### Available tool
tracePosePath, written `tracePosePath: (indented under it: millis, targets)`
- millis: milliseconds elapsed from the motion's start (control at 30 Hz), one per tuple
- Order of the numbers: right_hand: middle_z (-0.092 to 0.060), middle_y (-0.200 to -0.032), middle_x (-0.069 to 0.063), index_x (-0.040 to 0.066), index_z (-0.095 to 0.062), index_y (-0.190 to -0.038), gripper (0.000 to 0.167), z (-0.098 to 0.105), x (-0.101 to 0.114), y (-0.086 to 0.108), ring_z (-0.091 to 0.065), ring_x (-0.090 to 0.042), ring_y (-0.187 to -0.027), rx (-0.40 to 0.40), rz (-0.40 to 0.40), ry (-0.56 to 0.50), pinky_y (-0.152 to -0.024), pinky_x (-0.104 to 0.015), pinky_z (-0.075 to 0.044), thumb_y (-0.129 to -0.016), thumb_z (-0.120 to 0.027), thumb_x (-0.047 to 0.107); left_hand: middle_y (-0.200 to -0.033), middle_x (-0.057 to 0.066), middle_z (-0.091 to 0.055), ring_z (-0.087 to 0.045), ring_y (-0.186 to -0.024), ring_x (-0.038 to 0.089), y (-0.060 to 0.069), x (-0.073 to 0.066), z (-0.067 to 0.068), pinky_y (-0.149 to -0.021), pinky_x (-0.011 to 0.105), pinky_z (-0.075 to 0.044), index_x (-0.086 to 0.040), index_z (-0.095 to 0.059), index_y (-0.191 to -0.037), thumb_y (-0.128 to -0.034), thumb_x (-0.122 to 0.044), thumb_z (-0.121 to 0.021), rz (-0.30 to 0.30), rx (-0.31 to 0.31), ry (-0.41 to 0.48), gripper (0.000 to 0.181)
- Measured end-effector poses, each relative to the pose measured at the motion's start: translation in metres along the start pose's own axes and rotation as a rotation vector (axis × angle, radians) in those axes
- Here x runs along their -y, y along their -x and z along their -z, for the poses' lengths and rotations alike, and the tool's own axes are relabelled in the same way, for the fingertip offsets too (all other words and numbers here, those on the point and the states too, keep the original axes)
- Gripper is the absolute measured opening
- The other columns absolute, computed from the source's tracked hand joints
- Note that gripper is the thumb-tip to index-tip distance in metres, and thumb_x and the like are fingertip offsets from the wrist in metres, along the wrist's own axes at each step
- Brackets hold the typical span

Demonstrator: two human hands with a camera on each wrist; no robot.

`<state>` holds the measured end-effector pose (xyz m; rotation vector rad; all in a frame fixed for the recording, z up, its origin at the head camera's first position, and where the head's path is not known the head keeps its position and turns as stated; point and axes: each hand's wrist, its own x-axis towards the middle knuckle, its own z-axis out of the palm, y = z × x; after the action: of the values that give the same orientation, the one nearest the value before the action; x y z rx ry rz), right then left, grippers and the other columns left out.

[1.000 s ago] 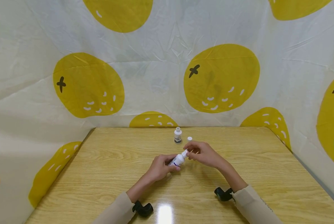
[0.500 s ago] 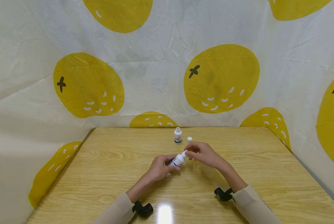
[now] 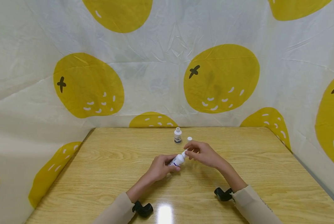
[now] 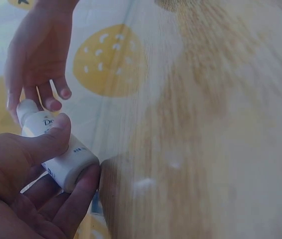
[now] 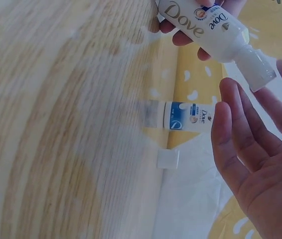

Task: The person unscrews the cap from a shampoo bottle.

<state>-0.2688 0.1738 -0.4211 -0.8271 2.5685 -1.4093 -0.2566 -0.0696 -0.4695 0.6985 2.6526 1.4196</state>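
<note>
My left hand point(image 3: 160, 168) grips a small white Dove bottle point(image 3: 177, 160) round its body, thumb across the label. The bottle is tilted, its capped end pointing up and right. At that end my right hand point(image 3: 204, 154) has its thumb and index finger at the white screw cap point(image 5: 255, 68). Its other fingers point(image 5: 230, 124) are loosely bent beside the cap in the right wrist view. Behind the hands stands a second Dove bottle point(image 3: 178, 137) with a blue label and an uncovered neck. A loose white cap point(image 3: 189, 138) is on the table to its right.
The wooden table point(image 3: 113, 149) runs back to a hanging cloth point(image 3: 153, 81) printed with yellow fruit. Cloth also rises along the left and right sides. Black wrist mounts point(image 3: 224, 194) sit at both sleeves.
The right fingers shift slightly around the cap of the held bottle. My left hand and its bottle stay in place, as do the standing bottle and the loose cap.
</note>
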Motion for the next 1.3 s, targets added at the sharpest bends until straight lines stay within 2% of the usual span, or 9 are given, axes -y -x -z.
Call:
tracePosePath:
  millis: [267, 600, 867, 1100, 1300]
  targets:
    - [-0.073, -0.099, -0.024, 0.005, -0.071, -0.113, 0.020, 0.0013, -0.0006, -0.0004, -0.069, -0.039, -0.086, 0.009, 0.018, -0.012, -0.074, -0.045, -0.059, -0.104, -0.064, 0.022, -0.117, 0.003, -0.078, -0.068, -0.102, 0.014, -0.0002, 0.0003, -0.0001, -0.085, 0.032, -0.055, -0.015, -0.072, -0.132, -0.0885, -0.024, -0.083, 0.002, -0.003, -0.001, 0.046]
    - [-0.074, -0.103, -0.016, -0.002, -0.068, -0.121, 0.026, 0.0010, 0.0028, 0.0004, -0.069, -0.042, -0.088, 0.025, 0.021, -0.020, -0.071, -0.046, -0.059, -0.102, -0.064, 0.016, -0.118, 0.004, -0.077, -0.068, -0.102, 0.015, -0.0009, 0.0009, -0.0008, -0.086, 0.033, -0.054, -0.015, -0.072, -0.133, -0.0885, -0.024, -0.083, 0.008, -0.005, 0.002, 0.047]
    - [-0.073, -0.107, -0.017, 0.006, -0.068, -0.123, 0.027, 0.0011, 0.0023, 0.0012, -0.071, -0.040, -0.090, 0.020, -0.002, -0.012, -0.076, -0.051, -0.059, -0.102, -0.065, 0.021, -0.119, 0.004, -0.077, -0.069, -0.104, 0.015, -0.0012, 0.0015, -0.0011, -0.086, 0.034, -0.055, -0.015, -0.071, -0.133, -0.0892, -0.025, -0.082, 0.004, 0.001, 0.001, 0.047]
    - [-0.073, -0.100, -0.025, 0.002, -0.067, -0.119, 0.026, 0.0015, 0.0003, -0.0004, -0.069, -0.042, -0.086, 0.021, 0.004, -0.017, -0.076, -0.046, -0.060, -0.103, -0.064, 0.022, -0.119, 0.004, -0.077, -0.069, -0.104, 0.016, -0.0010, 0.0012, -0.0009, -0.086, 0.035, -0.055, -0.015, -0.072, -0.133, -0.0890, -0.025, -0.082, 0.012, 0.000, 0.012, 0.047]
    - [-0.073, -0.103, -0.021, 0.001, -0.067, -0.122, 0.025, 0.0024, 0.0004, 0.0000, -0.070, -0.040, -0.088, 0.032, 0.015, -0.024, -0.076, -0.048, -0.060, -0.103, -0.064, 0.017, -0.120, 0.005, -0.077, -0.068, -0.105, 0.016, -0.0005, 0.0010, -0.0012, -0.087, 0.035, -0.055, -0.013, -0.071, -0.133, -0.0890, -0.024, -0.082, 0.013, 0.001, 0.016, 0.047]
